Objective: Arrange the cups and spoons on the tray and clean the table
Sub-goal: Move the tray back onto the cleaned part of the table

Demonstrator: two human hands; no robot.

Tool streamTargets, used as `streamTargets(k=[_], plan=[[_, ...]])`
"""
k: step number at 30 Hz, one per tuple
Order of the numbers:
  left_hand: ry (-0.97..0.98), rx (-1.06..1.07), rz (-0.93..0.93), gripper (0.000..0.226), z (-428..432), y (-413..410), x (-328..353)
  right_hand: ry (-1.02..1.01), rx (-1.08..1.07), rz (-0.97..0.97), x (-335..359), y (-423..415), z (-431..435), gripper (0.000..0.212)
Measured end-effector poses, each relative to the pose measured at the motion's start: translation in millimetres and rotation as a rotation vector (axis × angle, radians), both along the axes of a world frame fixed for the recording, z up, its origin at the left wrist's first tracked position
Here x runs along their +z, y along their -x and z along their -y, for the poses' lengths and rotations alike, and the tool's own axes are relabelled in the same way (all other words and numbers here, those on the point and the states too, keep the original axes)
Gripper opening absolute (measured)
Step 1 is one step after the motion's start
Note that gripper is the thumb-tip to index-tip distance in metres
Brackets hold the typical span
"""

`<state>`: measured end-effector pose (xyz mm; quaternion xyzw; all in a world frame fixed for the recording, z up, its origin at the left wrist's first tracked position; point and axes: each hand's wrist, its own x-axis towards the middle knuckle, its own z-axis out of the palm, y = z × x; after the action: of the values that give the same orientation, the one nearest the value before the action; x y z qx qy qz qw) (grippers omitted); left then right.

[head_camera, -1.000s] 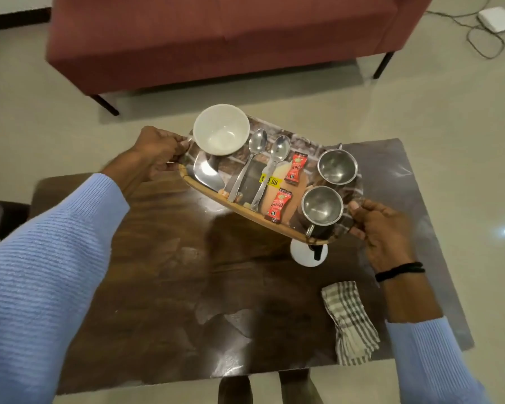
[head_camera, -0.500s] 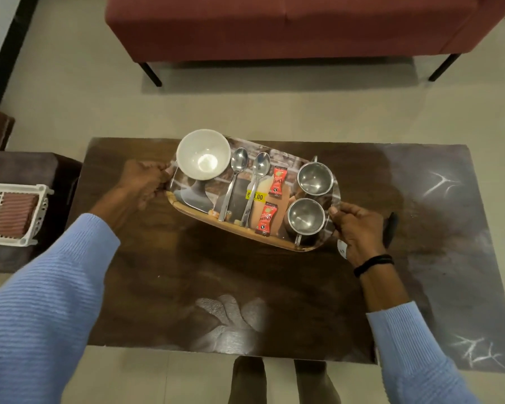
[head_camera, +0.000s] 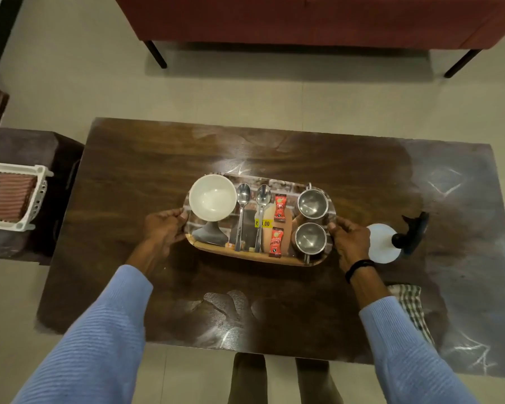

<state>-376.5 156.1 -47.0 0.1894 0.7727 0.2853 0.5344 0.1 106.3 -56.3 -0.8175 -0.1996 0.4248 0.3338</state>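
Observation:
An oval tray (head_camera: 245, 256) with a printed picture sits over the middle of the dark wooden table (head_camera: 146, 158). On it stand a white bowl (head_camera: 213, 197) at the left, two steel spoons (head_camera: 243, 211) side by side, two red sachets (head_camera: 280, 207) and two steel cups (head_camera: 312, 203) at the right. My left hand (head_camera: 164, 228) grips the tray's left end. My right hand (head_camera: 349, 239) grips its right end. Whether the tray rests on the table or hovers just above it is unclear.
A white round coaster (head_camera: 382, 242) and a dark object (head_camera: 411, 234) lie right of the tray. A checked cloth (head_camera: 411, 307) lies at the table's near right. A white plastic basket (head_camera: 12, 196) sits on a side stool at left. A red sofa (head_camera: 303, 18) stands beyond.
The tray has come down from a tilted, raised position to level at the table's middle, both hands still on its ends. The view has shifted to look squarely down at the table.

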Motion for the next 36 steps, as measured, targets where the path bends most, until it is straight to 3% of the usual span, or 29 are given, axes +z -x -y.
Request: streamTargets(k=[18,36], plan=[[0.082,0.052,-0.001,0.033,29.4,4.6,-72.7,0.053,0.058,-0.002,-46.9,5.2,-0.2,0.030],[0.091,0.046,-0.002,0.030,19.1,8.4,-89.3,0.054,0.043,-0.016,-60.7,6.0,-7.7,0.033]])
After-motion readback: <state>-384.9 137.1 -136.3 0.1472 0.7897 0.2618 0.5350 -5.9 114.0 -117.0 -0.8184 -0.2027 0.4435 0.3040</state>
